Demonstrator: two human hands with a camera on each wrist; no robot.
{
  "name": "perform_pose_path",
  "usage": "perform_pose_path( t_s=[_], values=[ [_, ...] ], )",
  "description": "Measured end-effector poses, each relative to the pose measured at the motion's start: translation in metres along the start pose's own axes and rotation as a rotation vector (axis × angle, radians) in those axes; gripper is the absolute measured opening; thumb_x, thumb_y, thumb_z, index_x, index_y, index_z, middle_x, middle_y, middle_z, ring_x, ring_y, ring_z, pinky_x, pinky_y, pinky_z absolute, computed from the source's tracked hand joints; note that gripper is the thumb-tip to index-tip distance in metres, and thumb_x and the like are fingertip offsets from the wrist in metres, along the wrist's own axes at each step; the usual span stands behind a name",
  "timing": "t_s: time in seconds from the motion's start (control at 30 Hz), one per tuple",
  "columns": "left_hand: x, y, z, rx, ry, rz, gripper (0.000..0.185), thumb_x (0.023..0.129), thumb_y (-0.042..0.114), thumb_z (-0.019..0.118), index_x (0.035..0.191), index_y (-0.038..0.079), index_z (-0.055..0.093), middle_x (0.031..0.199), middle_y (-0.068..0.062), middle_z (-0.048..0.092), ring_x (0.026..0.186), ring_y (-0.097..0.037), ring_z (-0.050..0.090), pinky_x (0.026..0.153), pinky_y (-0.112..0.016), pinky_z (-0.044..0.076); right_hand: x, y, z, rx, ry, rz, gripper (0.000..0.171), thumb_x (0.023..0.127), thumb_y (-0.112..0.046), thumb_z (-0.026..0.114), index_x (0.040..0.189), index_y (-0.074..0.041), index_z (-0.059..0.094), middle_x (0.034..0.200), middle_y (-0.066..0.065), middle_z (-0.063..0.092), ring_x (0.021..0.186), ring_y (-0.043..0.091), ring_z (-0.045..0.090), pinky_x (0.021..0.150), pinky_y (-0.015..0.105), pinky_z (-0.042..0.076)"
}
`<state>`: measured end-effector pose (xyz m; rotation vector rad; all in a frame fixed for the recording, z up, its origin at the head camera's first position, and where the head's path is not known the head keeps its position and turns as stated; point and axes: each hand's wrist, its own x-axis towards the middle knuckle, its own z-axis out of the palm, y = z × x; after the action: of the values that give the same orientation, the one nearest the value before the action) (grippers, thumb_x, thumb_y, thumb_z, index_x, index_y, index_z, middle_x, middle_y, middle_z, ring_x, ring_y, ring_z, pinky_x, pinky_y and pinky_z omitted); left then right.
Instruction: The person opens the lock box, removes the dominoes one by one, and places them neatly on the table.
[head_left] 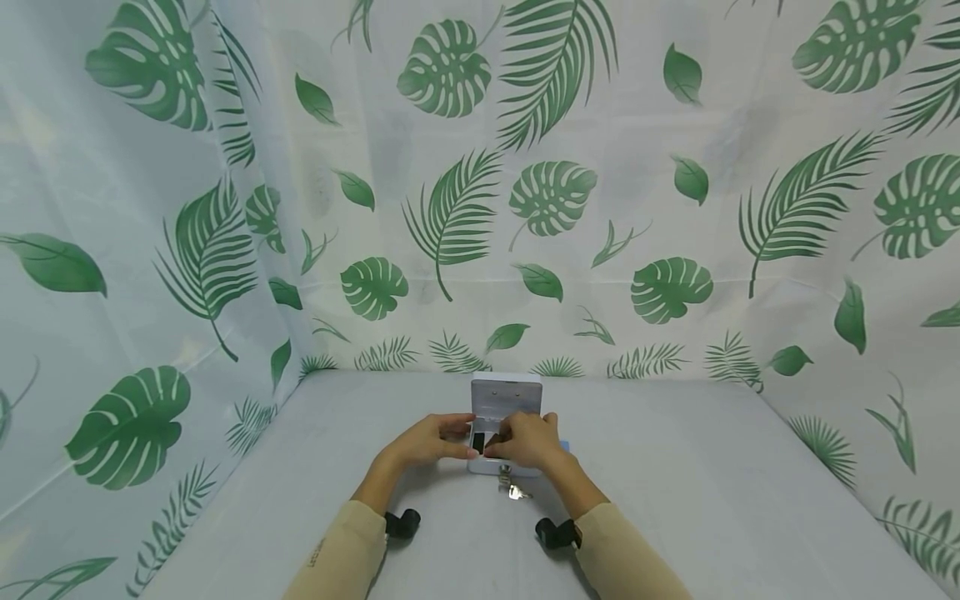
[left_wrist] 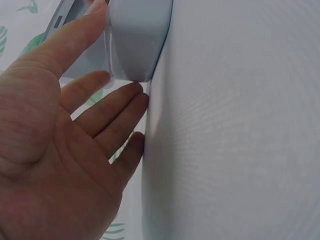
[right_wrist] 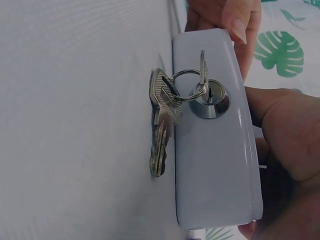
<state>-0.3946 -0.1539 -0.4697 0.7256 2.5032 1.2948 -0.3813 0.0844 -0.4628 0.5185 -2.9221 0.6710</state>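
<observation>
A small white metal lock box [head_left: 483, 468] stands on the table with its lid [head_left: 507, 394] raised at the back. One key sits in the front lock [right_wrist: 211, 97]; a second key [right_wrist: 162, 100] hangs from its ring. My left hand [head_left: 422, 440] is at the box's left side, thumb at the rim, the other fingers loosely extended beside the wall. My right hand [head_left: 528, 439] reaches over the front with its fingers down inside the box. A dark item [head_left: 478, 442] shows inside, left of those fingers. What the right fingertips touch or hold is hidden.
A light blue item [head_left: 565, 447] lies right of the box, partly behind my right hand. The white cloth-covered table [head_left: 675, 483] meets a leaf-patterned curtain [head_left: 570, 292] at the back and sides. A black camera mount [head_left: 405, 524] is on each wrist.
</observation>
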Motion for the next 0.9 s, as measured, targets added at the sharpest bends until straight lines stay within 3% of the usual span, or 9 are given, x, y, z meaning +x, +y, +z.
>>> perform_pose_path(
  t_s=[0.37, 0.6, 0.9],
  values=[
    [0.001, 0.000, 0.000, -0.004, 0.003, 0.005, 0.078, 0.088, 0.037, 0.085, 0.155, 0.013, 0.051, 0.147, -0.016, 0.062, 0.137, -0.035, 0.059, 0.116, -0.060, 0.041, -0.001, 0.003, -0.004, 0.022, 0.004, -0.016, 0.022, 0.083, -0.040, 0.086, 0.092, -0.021, 0.081, 0.081, -0.011, 0.076, 0.084, 0.014, 0.065, 0.087, 0.053, 0.033],
    [0.001, 0.000, 0.001, -0.012, 0.007, 0.003, 0.078, 0.088, 0.037, 0.085, 0.154, 0.013, 0.051, 0.147, -0.016, 0.061, 0.137, -0.035, 0.058, 0.117, -0.060, 0.040, -0.004, 0.003, -0.012, 0.055, -0.003, -0.038, 0.014, 0.084, -0.039, 0.085, 0.088, -0.027, 0.081, 0.082, -0.012, 0.076, 0.086, 0.012, 0.065, 0.087, 0.052, 0.031],
    [0.000, 0.000, 0.000, 0.007, 0.006, -0.009, 0.078, 0.087, 0.040, 0.085, 0.154, 0.015, 0.052, 0.147, -0.013, 0.062, 0.137, -0.032, 0.059, 0.117, -0.058, 0.042, -0.008, 0.003, -0.020, 0.049, 0.018, -0.029, 0.025, 0.083, -0.040, 0.087, 0.096, -0.019, 0.081, 0.085, -0.010, 0.074, 0.087, 0.013, 0.063, 0.091, 0.052, 0.031]
  ],
)
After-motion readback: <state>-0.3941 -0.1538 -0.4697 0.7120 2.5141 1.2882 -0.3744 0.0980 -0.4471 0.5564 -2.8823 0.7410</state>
